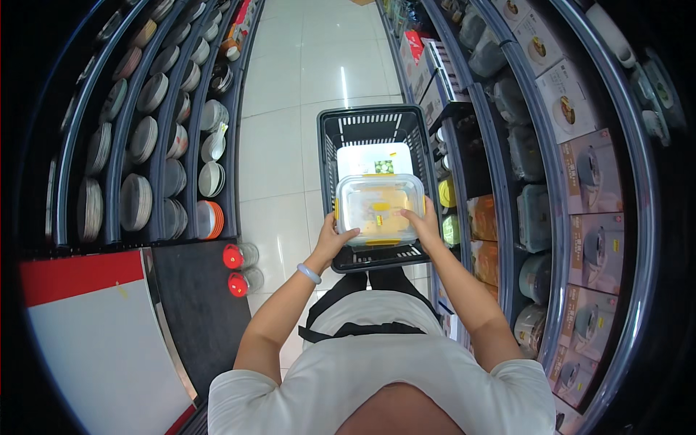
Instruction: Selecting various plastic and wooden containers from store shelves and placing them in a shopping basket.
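Observation:
Both my hands hold a clear food container with yellow clips (379, 209) over the near half of a black plastic shopping basket (325, 128). My left hand (333, 239), with a pale bangle at the wrist, grips its near left side, the thumb on top. My right hand (424, 223) grips the right side, its thumb on the lid. A small yellow tag sticks to the container. Behind it in the basket lies a white box with a green picture (361, 155), partly covered by the container. What supports the basket is hidden.
Shelves of stacked plates and bowls (136, 202) line the left. Two glass jars with red lids (234, 256) stand low at the left. Shelves at the right hold boxed cookware (595, 253) and plastic-wrapped containers (533, 217). A tiled floor (272, 147) runs between them.

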Motion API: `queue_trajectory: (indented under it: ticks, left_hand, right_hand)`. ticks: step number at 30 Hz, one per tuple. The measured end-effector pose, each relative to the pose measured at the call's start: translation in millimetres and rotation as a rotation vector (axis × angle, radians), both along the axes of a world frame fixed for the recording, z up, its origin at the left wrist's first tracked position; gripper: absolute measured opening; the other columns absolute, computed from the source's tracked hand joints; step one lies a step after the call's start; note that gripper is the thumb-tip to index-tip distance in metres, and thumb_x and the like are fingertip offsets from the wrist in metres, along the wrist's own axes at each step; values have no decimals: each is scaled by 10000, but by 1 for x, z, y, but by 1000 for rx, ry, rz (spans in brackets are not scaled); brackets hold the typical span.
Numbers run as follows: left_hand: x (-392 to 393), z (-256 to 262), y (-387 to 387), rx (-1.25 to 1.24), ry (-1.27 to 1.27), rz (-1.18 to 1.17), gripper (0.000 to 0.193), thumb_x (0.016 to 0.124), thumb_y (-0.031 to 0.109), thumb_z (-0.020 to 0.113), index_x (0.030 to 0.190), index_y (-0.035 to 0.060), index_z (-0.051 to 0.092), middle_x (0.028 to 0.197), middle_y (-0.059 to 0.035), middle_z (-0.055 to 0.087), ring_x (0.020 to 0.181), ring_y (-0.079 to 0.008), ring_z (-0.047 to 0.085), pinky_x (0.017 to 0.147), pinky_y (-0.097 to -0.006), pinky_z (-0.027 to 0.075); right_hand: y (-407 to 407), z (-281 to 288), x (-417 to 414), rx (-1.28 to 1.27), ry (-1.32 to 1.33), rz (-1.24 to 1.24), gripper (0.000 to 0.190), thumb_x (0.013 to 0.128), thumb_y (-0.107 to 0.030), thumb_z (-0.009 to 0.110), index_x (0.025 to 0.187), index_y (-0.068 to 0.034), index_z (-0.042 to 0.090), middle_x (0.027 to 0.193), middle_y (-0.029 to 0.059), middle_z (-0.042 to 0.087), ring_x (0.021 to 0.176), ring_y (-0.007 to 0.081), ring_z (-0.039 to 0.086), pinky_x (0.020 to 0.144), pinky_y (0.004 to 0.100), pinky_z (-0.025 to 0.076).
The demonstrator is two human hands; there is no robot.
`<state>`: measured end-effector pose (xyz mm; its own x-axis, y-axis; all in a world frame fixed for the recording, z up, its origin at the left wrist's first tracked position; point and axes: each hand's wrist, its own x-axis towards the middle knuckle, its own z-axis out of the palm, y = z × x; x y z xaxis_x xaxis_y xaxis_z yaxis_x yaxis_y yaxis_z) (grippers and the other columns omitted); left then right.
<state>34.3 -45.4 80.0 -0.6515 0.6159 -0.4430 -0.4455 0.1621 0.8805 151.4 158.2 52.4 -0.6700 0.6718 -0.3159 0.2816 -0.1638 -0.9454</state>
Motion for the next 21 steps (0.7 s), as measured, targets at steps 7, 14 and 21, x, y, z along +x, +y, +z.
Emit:
queue_trajectory:
  ticks: [7,14,21]
  left_hand:
    - [11,-19,-1,-60,65,-11,573,701,71,692,1166,-27,370,1060,-132,511,991,-196,510,870,-304,425]
    - [6,-56,-4,-203,254,27,583,740,202,693,1175,-12,370,1018,-114,528,952,-189,525,801,-295,450]
    - [3,-47,8,119,-279,117,512,869,321,524,1225,-11,367,1143,-131,489,1059,-207,488,899,-326,394]
  right_hand:
    - [0,-7,5,107,-109,6,651,656,-195,729,1170,37,404,1077,168,527,990,237,518,856,321,407]
    - [4,-19,6,220,-163,5,728,668,-249,729,1232,44,373,1131,189,506,1038,248,502,884,325,392]
    - [10,-11,18,-414,-60,46,618,824,-326,571,1296,-2,338,1227,149,454,1144,224,427,954,321,330]
